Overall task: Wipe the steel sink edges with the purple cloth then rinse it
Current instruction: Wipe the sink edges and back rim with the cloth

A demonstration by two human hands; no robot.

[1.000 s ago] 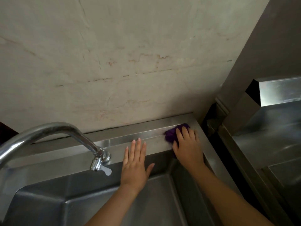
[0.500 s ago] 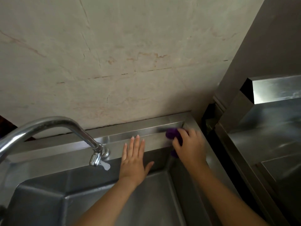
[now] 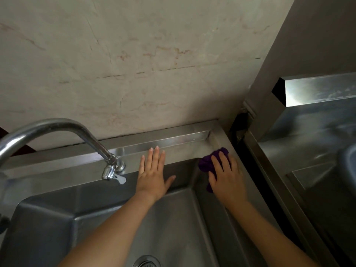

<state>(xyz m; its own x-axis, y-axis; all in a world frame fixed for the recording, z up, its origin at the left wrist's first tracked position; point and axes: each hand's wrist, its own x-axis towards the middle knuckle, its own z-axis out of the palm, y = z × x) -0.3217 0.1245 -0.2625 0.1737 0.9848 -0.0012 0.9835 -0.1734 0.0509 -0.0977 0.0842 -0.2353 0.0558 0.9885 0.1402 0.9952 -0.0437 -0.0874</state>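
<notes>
Under the right hand (image 3: 227,176), fingers flat and pressing, purple cloth (image 3: 207,163) has rounded the corner onto the right edge of the sink (image 3: 183,149); left hand (image 3: 154,174) stays spread on the back rim, so wiping looks unfinished.

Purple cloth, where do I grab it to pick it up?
Pinch the crumpled top of the purple cloth on the sink rim, coming down from above: it bunches up there, giving folds to grab. The right hand lies over it.
</notes>
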